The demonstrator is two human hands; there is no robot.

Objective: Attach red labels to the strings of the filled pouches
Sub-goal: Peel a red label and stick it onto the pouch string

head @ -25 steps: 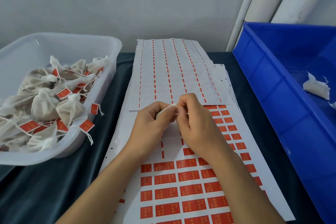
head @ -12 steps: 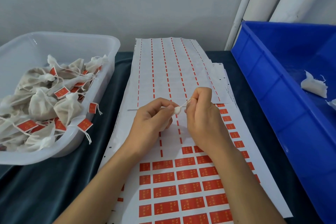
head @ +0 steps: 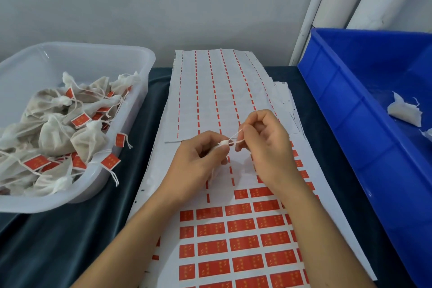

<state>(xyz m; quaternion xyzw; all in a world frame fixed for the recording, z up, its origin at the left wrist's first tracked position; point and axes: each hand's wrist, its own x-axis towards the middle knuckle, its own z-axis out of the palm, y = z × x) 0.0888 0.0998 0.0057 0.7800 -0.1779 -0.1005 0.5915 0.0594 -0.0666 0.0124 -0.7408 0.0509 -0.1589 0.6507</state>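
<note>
Over the last second the two hands have drawn apart above the label sheet [head: 245,236]: a second ago they were pressed knuckle to knuckle, and now a short length of white string [head: 235,137] is stretched taut between them. The left hand [head: 198,161] is curled round a small pouch [head: 223,143], of which only the gathered white neck shows at the fingertips; the body is hidden in the palm. The right hand [head: 261,145] pinches the free end of the string between thumb and forefinger, the other fingers loosely curled. No red label can be seen on this string. Judgement: the string has been pulled clear and straightened to receive a label, so the sticking step for this pouch is not yet done; the nearest unpeeled labels lie just below the hands. The clear tub [head: 140,61] on the left of the bench [head: 70,241] holds the labelled pouches [head: 56,133], red tags visible on their strings, several hanging over the rim. The blue crate [head: 339,110] on the right holds one white pouch [head: 404,112], and another at the frame edge, apparently unlabelled. The upper sheet is stripped of labels.
</note>
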